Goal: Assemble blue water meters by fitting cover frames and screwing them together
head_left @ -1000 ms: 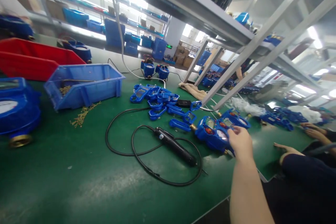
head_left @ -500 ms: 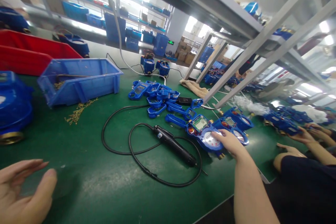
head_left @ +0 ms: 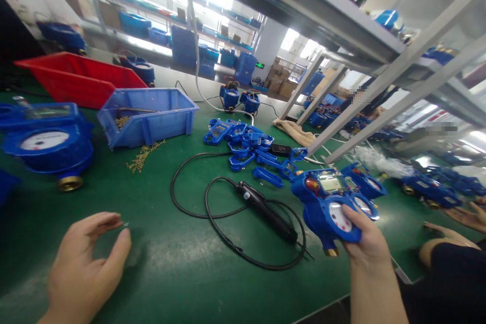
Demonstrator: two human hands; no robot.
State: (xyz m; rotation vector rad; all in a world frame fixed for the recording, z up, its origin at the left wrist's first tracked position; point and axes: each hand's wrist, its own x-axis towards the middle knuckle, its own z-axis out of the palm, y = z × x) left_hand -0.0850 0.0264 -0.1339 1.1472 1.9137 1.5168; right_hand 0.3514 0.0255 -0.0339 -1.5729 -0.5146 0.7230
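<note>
My right hand [head_left: 366,243] grips a blue water meter [head_left: 328,205] with a white dial and a small display, lifted just off the green mat [head_left: 182,258] at the right. My left hand [head_left: 85,268] hovers low over the mat at the front left, fingers curved and apart, with a tiny screw-like speck at the fingertips. Between my hands lies a black electric screwdriver [head_left: 268,211] with its looped black cable [head_left: 212,207].
A blue bin [head_left: 148,119] with brass screws stands at the back left, loose screws [head_left: 144,156] spilled before it. Behind it sits a red bin [head_left: 76,81]. Another blue meter [head_left: 47,144] rests at far left. Blue covers [head_left: 246,144] lie mid-table. Slanted rack legs [head_left: 364,106] and another person's arms [head_left: 448,235] occupy the right.
My right hand has taken hold of the blue meter and lifted it toward me. My left hand has come into view and moved forward over the mat.
</note>
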